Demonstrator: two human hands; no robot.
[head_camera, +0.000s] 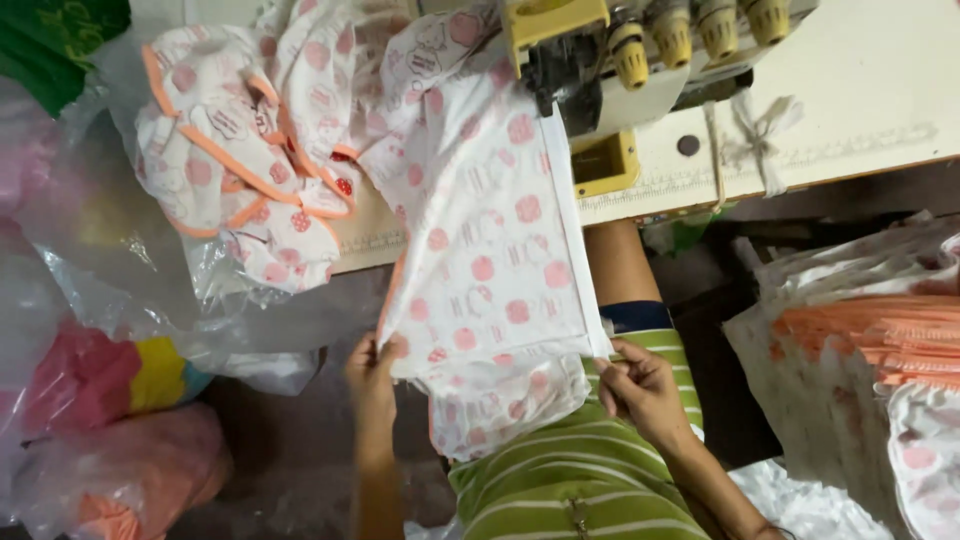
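Below the sewing machine, both hands' fingers pinch printed cloth.

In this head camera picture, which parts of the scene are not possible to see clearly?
- Needle area of the sewing machine: hidden by the printed fabric piece fed under it.
- Machine top: cut off by the upper edge.
- Left hand fingertips: tucked behind the fabric edge.
- Right hand thumb tip: covered by the white hem.
- Contents of the plastic bags: blurred, only colours show.

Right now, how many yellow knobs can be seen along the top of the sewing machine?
4: one knob nearest the needle, the next beside it, a third further right, and the last at the frame's top edge. More may be cropped.
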